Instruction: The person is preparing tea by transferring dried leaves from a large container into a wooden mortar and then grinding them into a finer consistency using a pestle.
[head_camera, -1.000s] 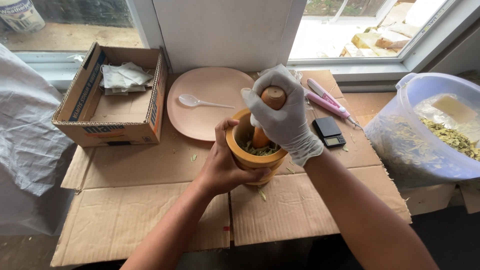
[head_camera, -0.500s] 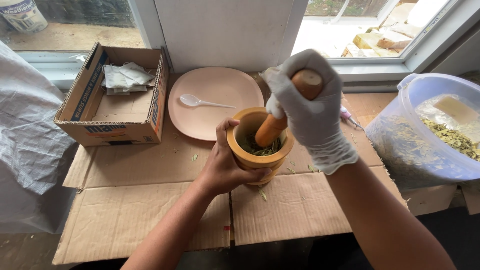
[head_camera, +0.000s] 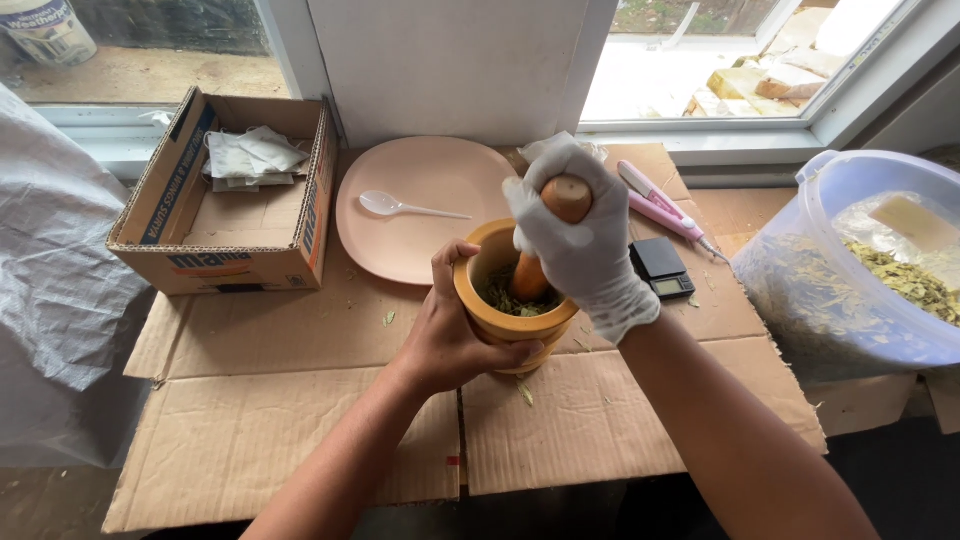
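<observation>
- Step in hand, judging by the pose: grinding green leaves (head_camera: 515, 300) in a wooden mortar (head_camera: 510, 320), centre of frame, sitting on flattened cardboard over the tabletop (head_camera: 300, 420).
- Right hand (head_camera: 580, 245), in a white glove, is wrapping closed around the top of a wooden pestle (head_camera: 545, 240); pestle is leaning, tip down in the leaves.
- Left hand (head_camera: 450, 335), bare, is gripping the mortar's left side w/ thumb hooked on the rim, fingers curling under the lower wall, steadying it.
- Next move prob. calls for firm downward pressure w/ the pestle while the left hand is bracing the bowl so it isn't sliding on the cardboard.
- Around: pink plate (head_camera: 400, 250) w/ 1 white plastic spoon (head_camera: 410, 207) just above-left of the mortar; small black scale (head_camera: 660, 268) and pink tool (head_camera: 660, 208) to the right.
- Far right: clear tub (head_camera: 850, 280) holding dried leaves. Upper left: open cardboard box (head_camera: 230, 200) w/ white packets.
</observation>
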